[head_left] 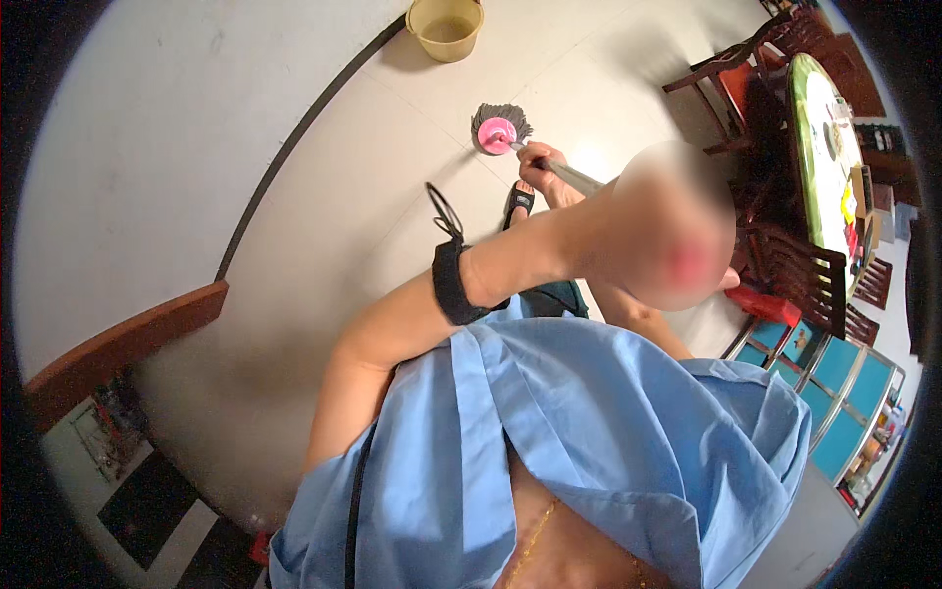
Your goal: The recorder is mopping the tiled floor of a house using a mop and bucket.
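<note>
A mop with a grey string head and a pink round plate rests on the pale floor. Its light handle runs toward me from the plate. My right hand wraps round the handle low down, not far above the plate. Across my front reaches my left arm, a black band on it. My left hand lies at the upper handle, but blur covers it and its fingers cannot be made out.
A yellowish bucket stands beyond the mop, near the white wall. My sandalled foot is close to the mop. On the right are wooden chairs, a green-edged table and a blue-fronted cabinet. A brown wooden edge juts in at left.
</note>
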`<control>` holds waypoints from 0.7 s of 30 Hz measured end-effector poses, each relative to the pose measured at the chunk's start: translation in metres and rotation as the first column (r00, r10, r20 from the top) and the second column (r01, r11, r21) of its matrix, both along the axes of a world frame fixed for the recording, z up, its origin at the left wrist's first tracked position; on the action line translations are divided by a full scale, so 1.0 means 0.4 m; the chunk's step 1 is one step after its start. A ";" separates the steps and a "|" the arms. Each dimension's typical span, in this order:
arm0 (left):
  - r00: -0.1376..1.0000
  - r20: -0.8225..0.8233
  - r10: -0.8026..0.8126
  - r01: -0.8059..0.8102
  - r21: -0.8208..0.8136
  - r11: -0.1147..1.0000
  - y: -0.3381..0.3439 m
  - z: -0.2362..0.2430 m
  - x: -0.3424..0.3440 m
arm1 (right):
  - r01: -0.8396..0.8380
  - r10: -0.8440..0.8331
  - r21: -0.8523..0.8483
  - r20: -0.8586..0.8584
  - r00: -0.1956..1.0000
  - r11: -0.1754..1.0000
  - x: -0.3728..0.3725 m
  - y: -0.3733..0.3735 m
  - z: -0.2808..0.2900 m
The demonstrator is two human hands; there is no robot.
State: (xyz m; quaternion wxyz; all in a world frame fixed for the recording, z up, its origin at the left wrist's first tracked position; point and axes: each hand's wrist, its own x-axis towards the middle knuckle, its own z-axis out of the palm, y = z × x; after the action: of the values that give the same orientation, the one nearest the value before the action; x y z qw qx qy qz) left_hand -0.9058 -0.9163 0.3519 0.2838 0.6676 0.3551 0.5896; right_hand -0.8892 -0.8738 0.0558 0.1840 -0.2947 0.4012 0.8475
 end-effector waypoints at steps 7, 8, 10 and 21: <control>0.995 -0.039 -0.088 0.090 0.069 0.993 -0.066 0.077 -0.016 | -0.056 0.070 0.123 -0.115 0.991 0.991 -0.003 -0.029 0.044; 0.993 -0.044 -0.108 0.110 0.068 0.992 -0.077 0.087 -0.023 | -0.056 0.071 0.121 -0.127 0.989 0.991 -0.008 -0.038 0.054; 0.994 -0.049 -0.100 0.104 0.075 0.992 -0.099 0.093 -0.029 | -0.073 0.091 0.142 -0.121 0.988 0.987 -0.015 -0.064 0.074; 0.992 -0.020 -0.128 0.128 0.008 0.992 -0.036 0.070 -0.088 | 0.042 -0.056 0.192 0.066 0.996 0.981 -0.069 -0.014 0.052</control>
State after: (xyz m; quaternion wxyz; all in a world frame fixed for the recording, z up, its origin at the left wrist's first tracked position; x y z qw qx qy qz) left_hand -0.9410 -0.9309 0.3798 0.3144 0.6960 0.3117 0.5653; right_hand -0.9169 -0.8794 0.0768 0.2462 -0.2958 0.3188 0.8662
